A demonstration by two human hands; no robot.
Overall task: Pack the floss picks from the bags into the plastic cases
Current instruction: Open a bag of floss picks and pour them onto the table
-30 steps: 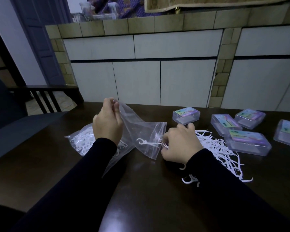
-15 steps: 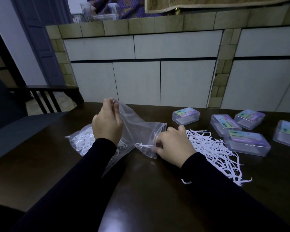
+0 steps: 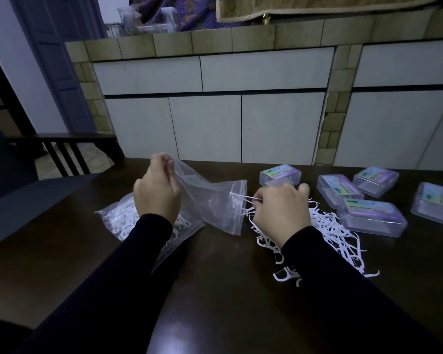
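full bag [image 3: 128, 221]: lies toward counter's left edge, untouched, picks inside.
left hand [image 3: 159, 192]: grip pinches the zip bag [image 3: 215, 203] corner, held raised as before.
right hand [image 3: 279, 213]: grip pinches one floss pick [image 3: 251, 199], now drawn out of bag mouth; was inside.
loose picks [image 3: 330, 226]: heap under right hand.
plastic cases [image 3: 371, 217]: five, lids closed, toward right edge.
meaning: bag nearly emptied; casing not begun.

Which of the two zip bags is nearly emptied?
The zip bag lifted by the left hand, nearly clear inside; the right hand works at its mouth. The other bag lies flat, still holding floss picks.
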